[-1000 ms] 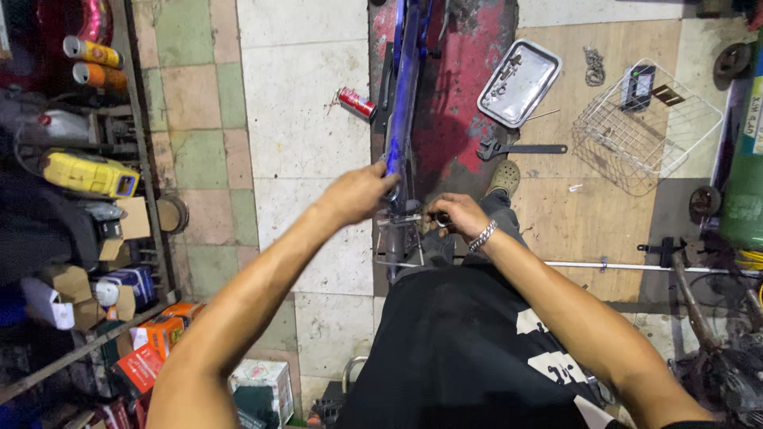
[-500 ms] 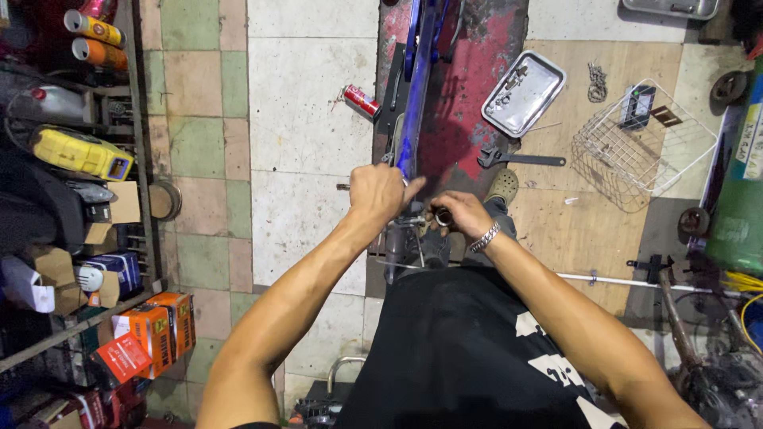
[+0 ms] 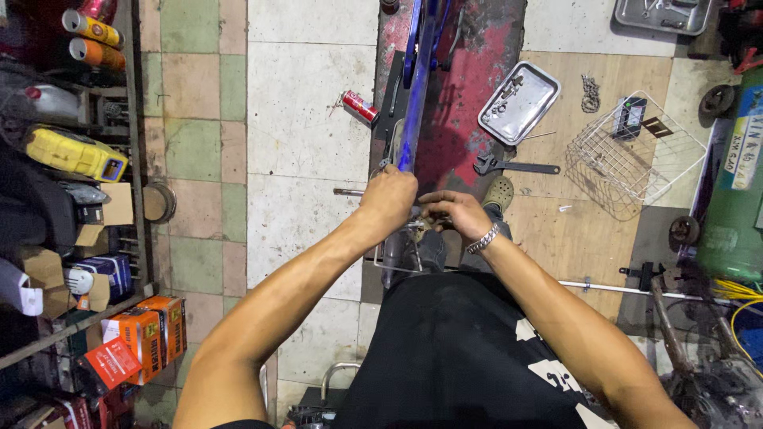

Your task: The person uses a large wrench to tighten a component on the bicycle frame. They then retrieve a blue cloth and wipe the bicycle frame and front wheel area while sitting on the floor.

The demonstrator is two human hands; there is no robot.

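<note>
We see left hand [image 3: 389, 200] clenched around blue frame [image 3: 415, 103]; right hand [image 3: 455, 213] fingers pinching small metal part; wrench [image 3: 515, 167] at 2 o'clock.

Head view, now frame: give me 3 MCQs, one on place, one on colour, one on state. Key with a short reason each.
1. Where does the adjustable wrench lie?
A. inside the wire basket
B. on the floor below the metal tray
C. on the shelf at left

2. What colour is the bike frame?
A. blue
B. yellow
C. white

3. How is the left hand?
A. open and flat
B. closed in a fist on a part at the frame's near end
C. resting on the tray

Key: 1 B, it lies on the floor between the metal tray and a shoe; 2 A, the tube shows blue; 3 B, its fingers are curled shut beside the right hand.
</note>
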